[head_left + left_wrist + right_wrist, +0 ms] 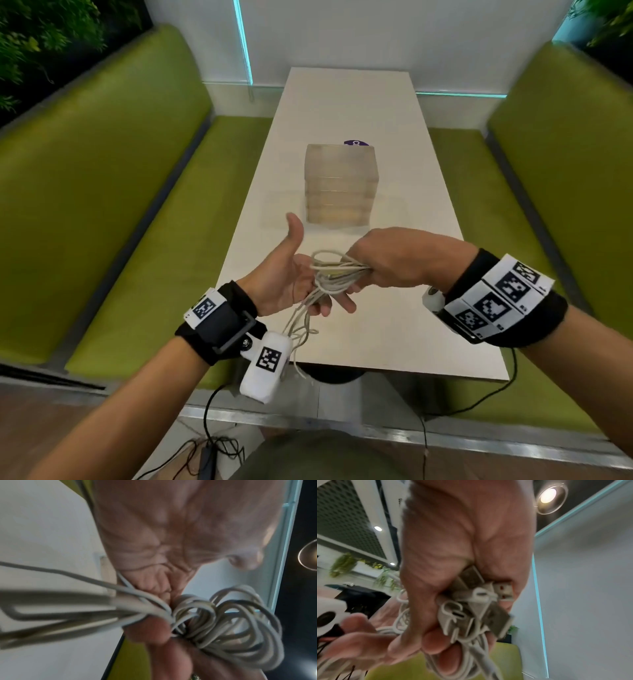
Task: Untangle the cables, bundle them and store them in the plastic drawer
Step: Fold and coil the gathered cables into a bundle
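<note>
Your left hand is turned palm up, thumb raised and pointing away from you, fingers loosely extended toward your right hand. The right hand is turned knuckles up, its fingers curled into a fist round a bundle of white cables, with the plug ends bunched inside the fist just above the curled fingertips. The fist sits over your left fingers, touching them. Both forearms reach forward and converge, each wrist wrapped in a black band carrying a camera.
</note>
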{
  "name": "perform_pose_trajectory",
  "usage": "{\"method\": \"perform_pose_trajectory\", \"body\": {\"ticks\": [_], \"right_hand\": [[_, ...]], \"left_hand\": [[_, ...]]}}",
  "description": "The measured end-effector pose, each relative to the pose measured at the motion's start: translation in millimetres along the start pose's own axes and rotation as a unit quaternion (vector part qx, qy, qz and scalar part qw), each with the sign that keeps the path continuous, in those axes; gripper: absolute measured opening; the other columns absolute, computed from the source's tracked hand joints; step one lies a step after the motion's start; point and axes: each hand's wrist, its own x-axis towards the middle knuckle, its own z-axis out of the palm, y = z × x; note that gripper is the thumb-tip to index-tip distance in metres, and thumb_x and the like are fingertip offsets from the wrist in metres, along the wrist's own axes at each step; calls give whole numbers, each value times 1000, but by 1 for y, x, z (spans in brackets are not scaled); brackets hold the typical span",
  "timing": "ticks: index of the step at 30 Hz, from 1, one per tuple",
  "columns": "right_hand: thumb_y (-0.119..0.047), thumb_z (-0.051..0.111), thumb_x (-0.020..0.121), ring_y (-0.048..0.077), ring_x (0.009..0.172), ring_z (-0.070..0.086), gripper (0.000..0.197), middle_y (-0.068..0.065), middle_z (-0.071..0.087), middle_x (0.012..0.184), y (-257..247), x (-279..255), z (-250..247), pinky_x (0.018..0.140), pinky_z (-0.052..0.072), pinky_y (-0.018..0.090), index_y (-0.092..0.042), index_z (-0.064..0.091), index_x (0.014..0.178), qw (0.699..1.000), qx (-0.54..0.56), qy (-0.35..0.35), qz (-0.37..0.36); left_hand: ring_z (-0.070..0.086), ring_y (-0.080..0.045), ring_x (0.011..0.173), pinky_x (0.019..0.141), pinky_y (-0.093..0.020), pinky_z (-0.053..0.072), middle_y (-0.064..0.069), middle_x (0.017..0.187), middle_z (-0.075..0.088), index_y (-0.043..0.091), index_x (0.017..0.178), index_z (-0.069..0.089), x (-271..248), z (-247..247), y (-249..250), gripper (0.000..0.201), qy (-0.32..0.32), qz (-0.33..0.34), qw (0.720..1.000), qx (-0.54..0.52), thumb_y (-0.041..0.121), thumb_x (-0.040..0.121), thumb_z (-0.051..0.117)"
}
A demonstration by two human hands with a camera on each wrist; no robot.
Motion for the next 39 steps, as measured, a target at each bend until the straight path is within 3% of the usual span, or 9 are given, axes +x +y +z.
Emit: {"method": "perform_pose_trajectory", "body": {"ticks": [3, 7, 11, 19, 22, 27, 33, 37, 39], "right_hand": [[-18, 57, 86, 19, 82, 56, 11, -6, 55, 83, -6, 7, 3, 68, 43, 31, -20, 67, 91, 996, -89, 3, -23], [-18, 53, 89, 21, 102, 49, 21, -1, 51, 107, -7, 12, 10, 76, 44, 33, -17, 62, 108, 989, -146, -17, -37], [-31, 64, 85, 13, 69, 55, 10, -3, 63, 81, 1, 12, 10, 61, 42, 26, -23, 58, 88, 998, -9, -63, -27], [-20, 68, 85, 12, 60, 59, 8, -4, 65, 67, 10, 5, 10, 57, 46, 18, -12, 67, 84, 946, 267, -180, -41], [-19, 65, 86, 12, 54, 55, 18, -2, 60, 63, 9, 4, 12, 51, 44, 19, -1, 63, 85, 962, 228, -146, -22], [-25, 59, 89, 13, 57, 52, 15, -3, 58, 67, 7, 4, 14, 55, 43, 24, -10, 61, 87, 983, 163, -87, -5], [-27, 55, 91, 2, 53, 50, 6, -10, 56, 71, 3, 5, 11, 53, 37, 17, -23, 58, 89, 994, 105, -30, -6], [-30, 56, 92, 7, 51, 54, 14, -5, 58, 68, 11, 1, 3, 53, 42, 23, -28, 51, 80, 995, 96, 11, 3], [-30, 57, 92, 9, 52, 55, 8, -8, 58, 68, 15, -2, -2, 55, 46, 26, -26, 54, 86, 994, 106, 32, 2]], "left_hand": [[63, -30, 78, 64, -29, 51, -28, 107, 66, -1, 110, 61, 0, 8, 5, 99, 9, -18, 994, 110, 86, 67, 42], [61, -20, 64, 60, -28, 49, -13, 85, 72, -8, 101, 62, 5, 20, 3, 51, 90, -67, 967, 228, 41, 84, 63], [45, -14, 43, 44, -22, 37, -5, 58, 58, 1, 83, 65, 2, 23, 2, 17, 119, -55, 967, 218, 18, 83, 63], [34, -13, 46, 44, -21, 25, 2, 51, 43, 10, 72, 60, 3, 23, 1, 17, 76, -46, 964, 250, 24, 82, 64], [34, -14, 48, 46, -23, 24, 0, 54, 42, 7, 76, 59, 4, 21, 2, 20, 80, -41, 964, 251, 26, 81, 64], [45, -14, 49, 48, -23, 37, 1, 56, 55, 10, 81, 62, 6, 15, 0, 23, 95, -31, 959, 266, 33, 81, 65], [67, -35, 93, 87, -35, 52, -6, 86, 75, 8, 106, 61, 2, 3, -2, 80, 65, 9, 971, 232, 75, 63, 63], [68, -29, 82, 83, -36, 53, -5, 82, 71, 19, 129, 51, -3, -4, -13, 89, 61, 52, 979, 186, 84, 68, 44], [62, -22, 63, 72, -35, 52, 0, 65, 57, 12, 123, 55, -2, -8, -19, 90, 89, 72, 984, 133, 83, 69, 46]]}}
